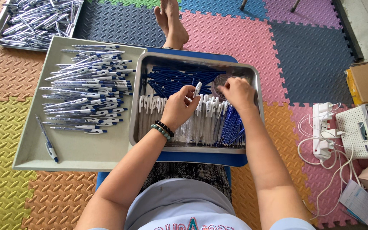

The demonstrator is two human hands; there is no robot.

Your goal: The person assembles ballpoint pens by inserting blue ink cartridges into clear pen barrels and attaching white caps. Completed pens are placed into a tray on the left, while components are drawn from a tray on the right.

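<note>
Here, left hand (178,107) fingers pinching white pen barrel (197,89), right hand (236,92) fingers curled, grip hidden.

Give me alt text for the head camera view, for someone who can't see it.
A seated person's left hand holds a white pen barrel over a metal tray of pen parts, right hand reaching into it. Finished pens fill a beige tray alongside.

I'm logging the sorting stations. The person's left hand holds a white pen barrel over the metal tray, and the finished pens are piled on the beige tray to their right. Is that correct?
Not quite. In the head view the left hand does hold a white pen barrel over the metal tray, but the finished pens are piled on the beige tray to the person's left, not right.
</note>
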